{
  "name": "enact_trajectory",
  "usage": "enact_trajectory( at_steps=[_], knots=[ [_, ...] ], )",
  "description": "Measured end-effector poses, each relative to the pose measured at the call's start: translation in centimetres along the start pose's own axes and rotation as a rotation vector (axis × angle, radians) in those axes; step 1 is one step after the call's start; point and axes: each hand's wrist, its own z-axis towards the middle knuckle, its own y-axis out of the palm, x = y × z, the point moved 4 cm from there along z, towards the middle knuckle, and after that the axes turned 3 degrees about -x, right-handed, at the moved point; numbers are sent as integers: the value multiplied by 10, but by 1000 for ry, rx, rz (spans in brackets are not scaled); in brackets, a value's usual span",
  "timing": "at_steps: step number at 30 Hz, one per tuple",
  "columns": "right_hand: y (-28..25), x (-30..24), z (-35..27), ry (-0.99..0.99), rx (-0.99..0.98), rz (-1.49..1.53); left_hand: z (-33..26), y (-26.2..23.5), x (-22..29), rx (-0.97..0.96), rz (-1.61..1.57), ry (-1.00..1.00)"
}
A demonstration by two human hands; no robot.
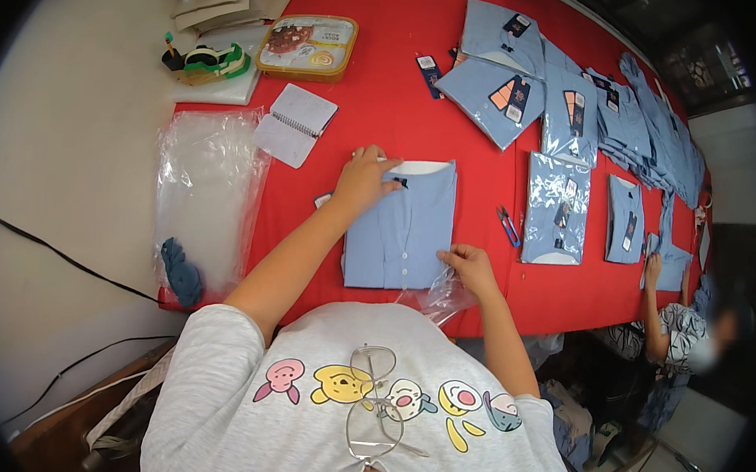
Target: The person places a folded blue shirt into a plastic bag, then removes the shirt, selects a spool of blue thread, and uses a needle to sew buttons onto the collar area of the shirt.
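On the red table [479, 291], the folded blue shirt [377, 253] lay near the middle of the frame. The left hand [369, 181] rested by its collar, thumb and forefinger apart and not clamped on it; the right hand [470, 267] had its fingertips at the lower right edge, though whether they pinched cloth, plastic or both, I could not tell. A clear bag [444, 300] was bunched at the bottom edge, and its loose film seemed likeliest to cause trouble: it could snag on the fingers or drag the fold askew. Lifting by one edge alone might also have let the layers slip, and the tag [322, 200] poking out at the shirt's left might have caught. Around it, wrapped and loose blue shirts [570, 118] filled the upper right, and a stack of clear bags [206, 180] lay at the left. A tub [308, 47], a notebook [296, 125], a green tape dispenser [219, 65] and a dark blue cloth bundle [181, 273] sat farther off. Only the small blue snips [508, 227], right of centre, stood in the way of a rightward sweep toward the nearest wrapped shirt.
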Motion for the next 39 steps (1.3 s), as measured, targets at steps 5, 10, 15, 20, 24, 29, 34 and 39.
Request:
enact_trajectory(
  at_steps=[5,10,15,20,24,29,34,39],
  knots=[
    [0,35,-67,130,-15,-35,-73,34,28,86,35,-1],
    [17,57,-109,109,67,165,-100,35,37,16,-17,-1],
    [3,81,-141,-75,56,-29,-138,4,12,190,-74,-86],
    [-44,155,-192,95,81,-190,-204,6,2,5,-118,-212],
    [-73,207,-235,229,126,-472,-209,15,6,81,-59,-243],
    [-94,251,-269,258,243,-443,-204,9,41,134,-635,-420],
    [-94,206,-276,59,260,-540,-236,48,35,210,-340,-282],
    [-100,172,-286,-107,387,-417,-310,77,35,279,-411,-693]
  ],
)
